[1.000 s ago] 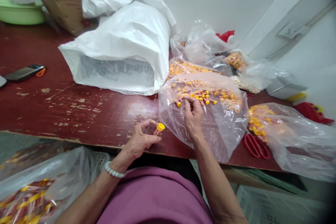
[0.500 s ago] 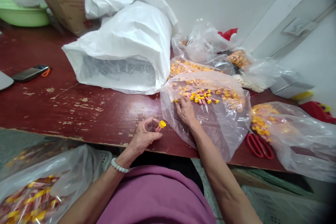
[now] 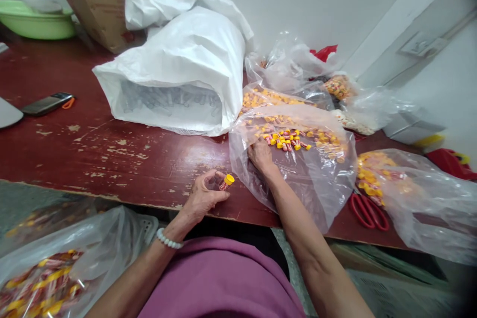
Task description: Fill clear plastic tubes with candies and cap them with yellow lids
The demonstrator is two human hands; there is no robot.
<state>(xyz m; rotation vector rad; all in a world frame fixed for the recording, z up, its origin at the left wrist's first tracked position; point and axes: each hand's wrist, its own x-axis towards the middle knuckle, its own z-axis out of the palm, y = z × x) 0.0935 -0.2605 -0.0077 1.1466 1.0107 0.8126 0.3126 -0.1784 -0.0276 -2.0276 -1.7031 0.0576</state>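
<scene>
My left hand pinches a small red-labelled tube with a yellow cap above the front of the table, its cap tilted up to the right. Farther forward, my right hand rests at a clear plastic bag, its fingers curled in; whatever they hold is hidden. Just right of those fingers lies a pile of small yellow-capped tubes. More yellow-capped pieces show through the plastic behind. A white sack lies beyond my left hand, its mouth towards me, with clear tubes inside.
Red-handled scissors lie beside another clear bag of yellow-capped pieces on the right. A phone and a green basin are at the left. Below the red table, an open bag of yellow-capped tubes sits at lower left.
My right hand has curled its fingers further, and the yellow cap that showed at its fingertips is out of sight. My left hand keeps the capped tube nearly still.
</scene>
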